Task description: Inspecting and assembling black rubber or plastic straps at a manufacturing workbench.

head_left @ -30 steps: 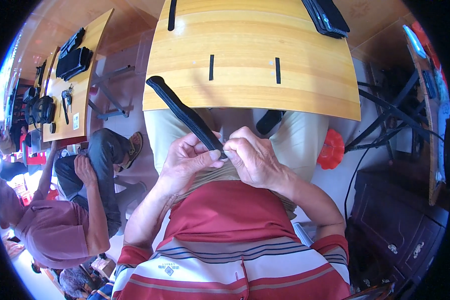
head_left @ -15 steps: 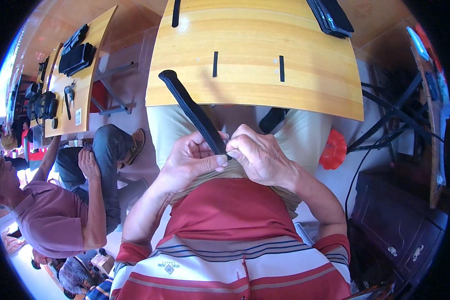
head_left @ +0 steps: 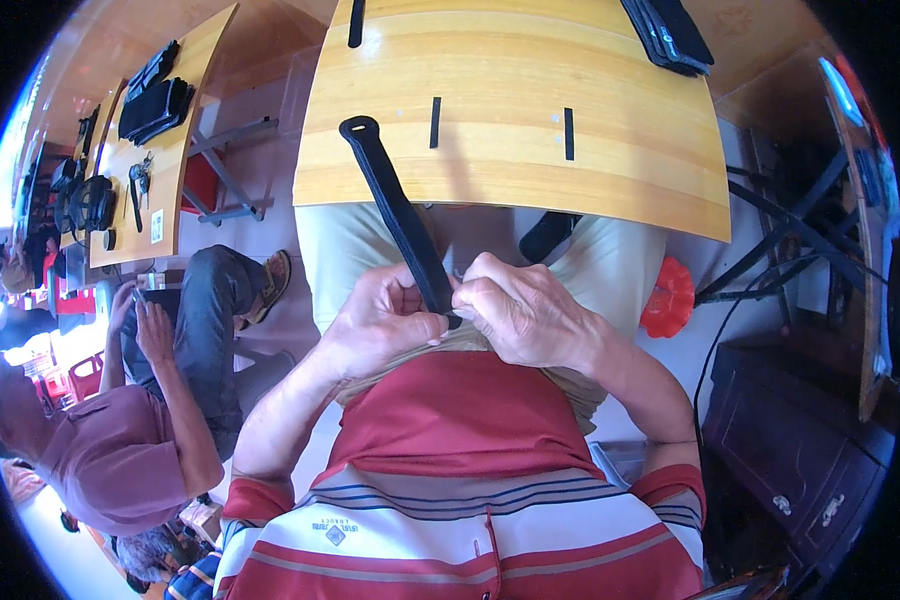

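A long black fabric strap (head_left: 395, 205) slants up from my hands, its far end rounded with a small slot, above the near edge of the wooden table (head_left: 510, 150). My left hand (head_left: 390, 315) is closed on the strap's lower end, the thumb lying across it. Beside it my right hand (head_left: 515, 305) is pinched at the strap's right edge near the same end. The right fingertips hide whether anything small sits between them.
Short black strips (head_left: 435, 122) lie on the table, with a stack of black fabric pieces (head_left: 667, 38) at its far right corner. At left, a seated person (head_left: 120, 440) is near another table (head_left: 170, 150). A red plastic stool (head_left: 667, 298) and a dark cabinet (head_left: 800, 450) stand right.
The strap's far end has swung slightly right and turned, so its slot now shows. Both my hands keep their hold. The person at left has raised both hands together.
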Tool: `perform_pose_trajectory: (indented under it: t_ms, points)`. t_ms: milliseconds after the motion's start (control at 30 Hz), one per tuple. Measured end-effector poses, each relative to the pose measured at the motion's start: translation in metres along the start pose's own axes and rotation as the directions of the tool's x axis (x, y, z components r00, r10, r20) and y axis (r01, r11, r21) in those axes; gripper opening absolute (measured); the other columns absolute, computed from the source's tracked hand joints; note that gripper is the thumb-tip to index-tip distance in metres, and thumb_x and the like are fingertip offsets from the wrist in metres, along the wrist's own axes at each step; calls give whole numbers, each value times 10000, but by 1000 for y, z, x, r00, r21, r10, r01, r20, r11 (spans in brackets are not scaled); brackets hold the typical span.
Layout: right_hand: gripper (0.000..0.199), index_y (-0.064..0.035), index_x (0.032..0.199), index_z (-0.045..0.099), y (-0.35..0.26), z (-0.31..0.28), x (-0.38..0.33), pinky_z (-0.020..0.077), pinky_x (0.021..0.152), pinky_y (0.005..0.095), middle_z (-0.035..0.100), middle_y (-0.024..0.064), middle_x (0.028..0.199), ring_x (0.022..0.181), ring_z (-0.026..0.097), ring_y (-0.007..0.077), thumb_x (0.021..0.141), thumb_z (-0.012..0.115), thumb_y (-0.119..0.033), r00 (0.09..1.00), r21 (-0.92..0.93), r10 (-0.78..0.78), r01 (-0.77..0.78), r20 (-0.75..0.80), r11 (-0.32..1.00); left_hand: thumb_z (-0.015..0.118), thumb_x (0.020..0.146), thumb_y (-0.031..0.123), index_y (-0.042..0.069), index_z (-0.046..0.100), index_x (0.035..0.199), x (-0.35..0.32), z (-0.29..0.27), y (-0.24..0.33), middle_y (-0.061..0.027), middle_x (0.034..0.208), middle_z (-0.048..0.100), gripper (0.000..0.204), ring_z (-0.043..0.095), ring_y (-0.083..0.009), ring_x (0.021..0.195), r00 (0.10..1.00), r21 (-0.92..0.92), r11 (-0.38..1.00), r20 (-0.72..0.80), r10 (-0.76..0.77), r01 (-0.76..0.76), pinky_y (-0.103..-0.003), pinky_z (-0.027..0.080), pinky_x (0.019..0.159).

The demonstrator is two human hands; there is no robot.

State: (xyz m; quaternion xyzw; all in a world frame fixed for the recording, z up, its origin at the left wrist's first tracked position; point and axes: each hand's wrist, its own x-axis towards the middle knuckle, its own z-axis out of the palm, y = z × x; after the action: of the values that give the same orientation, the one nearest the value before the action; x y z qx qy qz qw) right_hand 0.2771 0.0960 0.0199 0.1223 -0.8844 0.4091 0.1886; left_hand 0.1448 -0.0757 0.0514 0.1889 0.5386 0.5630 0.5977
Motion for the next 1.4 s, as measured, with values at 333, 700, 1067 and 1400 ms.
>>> perform_pose_trajectory:
  t_ms: [333,700,1067,1400]
  points:
    - [237,-4,1055,625,2,19,-4,499,595,290,566,109,927,706,595,171,856,717,-91,965,283,156,-92,-212,955,636,834,-46,-7,620,1128,3,-1,-12,-68,978,667,297,626,-115,830,990,-126,984,-77,118,-127,-234,504,729]
    - [119,23,947,701,0,24,-4,465,644,275,583,95,896,740,568,158,863,708,-61,938,497,273,-136,-214,857,608,838,-96,-11,615,1109,0,3,-15,-46,953,651,283,616,-94,810,987,-96,988,-113,110,-122,-230,505,728]
    - [106,33,884,628,-9,5,12,486,623,296,576,121,887,723,595,183,912,643,-69,915,425,294,-159,-275,891,549,850,-98,-11,591,1135,-8,5,-7,-15,981,626,302,586,-71,888,992,85,989,-2,124,-123,-220,473,776]
    - [91,-31,887,621,-22,15,17,508,600,368,613,109,895,717,607,273,833,691,-51,927,44,-17,36,-375,998,445,884,61,10,470,1215,-17,14,-19,-114,999,534,336,542,-219,935,958,387,890,-48,282,-242,-344,448,850]
